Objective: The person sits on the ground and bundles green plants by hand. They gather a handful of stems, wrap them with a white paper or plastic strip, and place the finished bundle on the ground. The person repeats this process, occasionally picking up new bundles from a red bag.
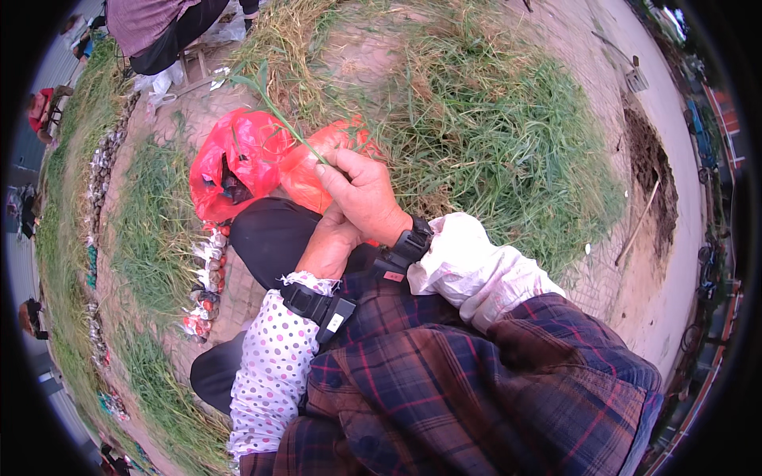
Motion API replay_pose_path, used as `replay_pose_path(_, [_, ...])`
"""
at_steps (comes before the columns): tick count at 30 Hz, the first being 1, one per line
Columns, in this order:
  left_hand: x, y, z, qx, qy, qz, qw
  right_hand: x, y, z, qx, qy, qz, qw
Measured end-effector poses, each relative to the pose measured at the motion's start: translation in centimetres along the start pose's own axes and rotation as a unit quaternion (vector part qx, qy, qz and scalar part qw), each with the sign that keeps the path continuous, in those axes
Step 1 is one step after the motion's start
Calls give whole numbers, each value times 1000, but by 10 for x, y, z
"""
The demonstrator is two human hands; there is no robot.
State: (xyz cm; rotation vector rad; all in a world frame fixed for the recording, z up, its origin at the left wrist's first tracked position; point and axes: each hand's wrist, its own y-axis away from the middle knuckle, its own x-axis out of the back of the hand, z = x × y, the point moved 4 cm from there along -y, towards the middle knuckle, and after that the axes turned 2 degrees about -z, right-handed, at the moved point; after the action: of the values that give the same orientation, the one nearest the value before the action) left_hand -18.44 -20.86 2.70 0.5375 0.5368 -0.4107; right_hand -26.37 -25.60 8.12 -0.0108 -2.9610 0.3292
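My right hand (368, 189) pinches a green grass stem (289, 126) between thumb and forefinger; the stem slants up to the left with a leaf at its tip. My left hand (333, 238) is right below and against the right one, its fingers largely hidden; whether it grips the stem's lower end cannot be told. Beyond the hands lie a red plastic bag (262, 143), gaping with dark contents, and an orange-red plastic bag (309, 156). A large heap of cut green grass (500, 137) spreads to the right of the bags.
Small bundles in a row (208, 273) lie left of my knee. Further left run grass strips (152, 220) and a longer row of bundles (95, 196). A person (155, 30) sits at the upper left by a wooden stool frame (193, 74). A stick (638, 223) and dark soil (652, 160) lie right.
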Motion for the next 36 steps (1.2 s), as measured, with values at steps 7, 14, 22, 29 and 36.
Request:
replay_pose_path(7, [4,-3,-5,-61,126,61,988,3,7,-8,81,101,-19,991])
replay_pose_path(14, [24,-4,-3,-80,151,72,983,137,50,128,-23,495,-15,868])
replay_pose_path(22, [26,-3,10,-133,186,157,961,205,76,145,-124,560,-131,808])
replay_pose_path(29, [22,-11,-17,97,90,152,980,102,40,80,31,470,-134,872])
replay_pose_path(36, [16,-17,-14,-16,148,33,988,39,53,61,121,415,-194,881])
